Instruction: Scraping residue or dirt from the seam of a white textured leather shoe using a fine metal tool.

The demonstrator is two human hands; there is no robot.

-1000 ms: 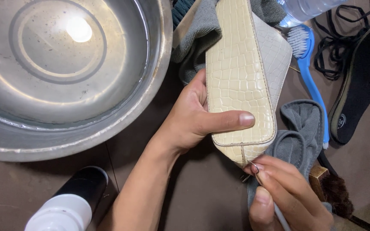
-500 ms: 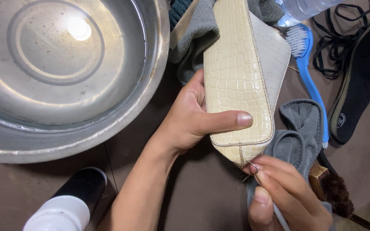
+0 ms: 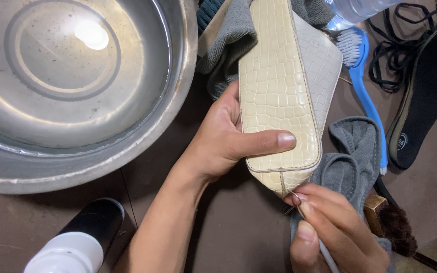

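My left hand (image 3: 223,139) grips a cream crocodile-textured shoe (image 3: 279,91) from the left, thumb laid across its lower part. The shoe's narrow end points toward me. My right hand (image 3: 337,230) pinches a thin metal tool (image 3: 296,198) whose tip touches the seam at that end. A grey cloth (image 3: 352,159) lies under and beside my right hand.
A large steel basin (image 3: 77,86) holding water fills the upper left. A black bottle with a white cap (image 3: 74,242) stands at the bottom left. A blue brush (image 3: 365,86), a black insole (image 3: 423,96), black laces (image 3: 388,48) and a brown bristle brush (image 3: 390,225) lie to the right.
The shoe and both hands have barely shifted; my right hand stays at the shoe's narrow end with the thin tool.
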